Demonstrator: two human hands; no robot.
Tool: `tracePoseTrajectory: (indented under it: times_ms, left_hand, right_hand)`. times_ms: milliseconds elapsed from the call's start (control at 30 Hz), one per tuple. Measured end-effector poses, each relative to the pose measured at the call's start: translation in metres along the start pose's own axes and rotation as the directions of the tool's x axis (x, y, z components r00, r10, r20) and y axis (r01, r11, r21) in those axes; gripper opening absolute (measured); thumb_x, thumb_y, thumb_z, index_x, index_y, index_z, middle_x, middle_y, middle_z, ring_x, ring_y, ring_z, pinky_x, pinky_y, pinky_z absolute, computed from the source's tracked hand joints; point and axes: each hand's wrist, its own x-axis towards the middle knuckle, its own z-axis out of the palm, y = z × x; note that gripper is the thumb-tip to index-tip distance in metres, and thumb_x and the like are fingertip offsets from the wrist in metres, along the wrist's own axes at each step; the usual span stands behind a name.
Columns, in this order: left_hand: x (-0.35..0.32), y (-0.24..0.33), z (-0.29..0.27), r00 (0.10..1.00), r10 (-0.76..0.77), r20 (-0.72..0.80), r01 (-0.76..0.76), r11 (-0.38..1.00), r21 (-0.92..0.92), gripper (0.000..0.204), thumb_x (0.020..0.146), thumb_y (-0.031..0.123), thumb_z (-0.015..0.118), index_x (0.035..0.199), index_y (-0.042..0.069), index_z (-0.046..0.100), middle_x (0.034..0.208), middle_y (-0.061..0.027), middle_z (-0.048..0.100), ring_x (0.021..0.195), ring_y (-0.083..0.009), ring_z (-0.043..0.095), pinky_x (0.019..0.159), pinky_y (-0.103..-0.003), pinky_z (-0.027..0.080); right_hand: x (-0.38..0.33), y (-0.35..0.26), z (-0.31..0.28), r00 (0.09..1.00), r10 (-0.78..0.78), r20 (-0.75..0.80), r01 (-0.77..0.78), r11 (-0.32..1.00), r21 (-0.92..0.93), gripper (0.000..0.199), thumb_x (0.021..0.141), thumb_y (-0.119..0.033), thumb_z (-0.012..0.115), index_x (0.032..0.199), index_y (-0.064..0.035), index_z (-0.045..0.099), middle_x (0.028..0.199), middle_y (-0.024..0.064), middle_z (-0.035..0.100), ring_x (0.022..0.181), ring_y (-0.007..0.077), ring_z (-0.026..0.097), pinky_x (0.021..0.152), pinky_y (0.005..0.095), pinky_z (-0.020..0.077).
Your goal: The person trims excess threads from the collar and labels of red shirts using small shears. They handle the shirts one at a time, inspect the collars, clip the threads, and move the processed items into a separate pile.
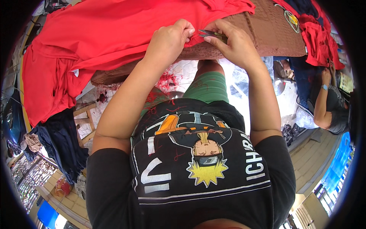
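Currently, red fabric (114, 34) is pinched by left hand (167, 40); snips (209, 34) are gripped by right hand (236, 44); fabric could be nicked if slackened.

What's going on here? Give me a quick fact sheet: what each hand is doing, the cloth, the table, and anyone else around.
Left hand: pinches the edge of the red garment
Right hand: holds small metal snips at that same edge
Red garment: spread over the table, hanging off its left side
Table: brown textured top
More red cloth: piled at the table's right end
Floor: red thread scraps
Other person: at the right, dark top, wristband
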Motion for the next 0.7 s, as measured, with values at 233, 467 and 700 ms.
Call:
tracePoseTrajectory:
  times_ms: [233, 467, 700]
  left_hand:
    - [-0.001, 0.000, 0.001, 1.000, 0.009, -0.021, -0.009, 1.000, 0.022, 0.018, 0.093, 0.020, 0.055, 0.096, 0.003, 0.060, 0.081, -0.0123, 0.068, 0.076, -0.0234, 0.068, 0.068, -0.032, 0.052]
    - [-0.001, -0.006, -0.076, 0.900, 0.426, 0.095, -0.238, 0.660, -0.712, 0.016, 0.092, 0.020, 0.059, 0.092, 0.005, 0.065, 0.098, -0.0058, 0.066, 0.090, -0.0181, 0.061, 0.080, -0.027, 0.046]
    - [-0.027, -0.012, -0.041, 0.998, 0.028, 0.065, -0.025, 0.999, -0.043, 0.034, 0.077, 0.022, 0.075, 0.106, 0.006, 0.066, 0.107, -0.0056, 0.063, 0.075, -0.0151, 0.059, 0.073, -0.027, 0.049]
  right_hand:
    - [0.002, -0.012, 0.003, 0.991, -0.134, 0.014, 0.133, 0.956, -0.260, 0.022, 0.082, -0.028, 0.064, 0.095, -0.0110, 0.060, 0.088, 0.0084, 0.063, 0.080, 0.0334, 0.063, 0.068, 0.0456, 0.0483]
    - [-0.001, -0.012, -0.011, 1.000, -0.023, 0.010, 0.024, 0.989, -0.144, 0.025, 0.080, -0.028, 0.067, 0.098, -0.0117, 0.062, 0.088, 0.0111, 0.066, 0.080, 0.0334, 0.064, 0.068, 0.0438, 0.0500]
    - [-0.007, 0.004, 0.025, 0.990, 0.134, 0.046, -0.141, 0.968, 0.208, 0.036, 0.077, -0.025, 0.074, 0.106, -0.0067, 0.064, 0.086, 0.0172, 0.067, 0.080, 0.0306, 0.066, 0.072, 0.0377, 0.0506]
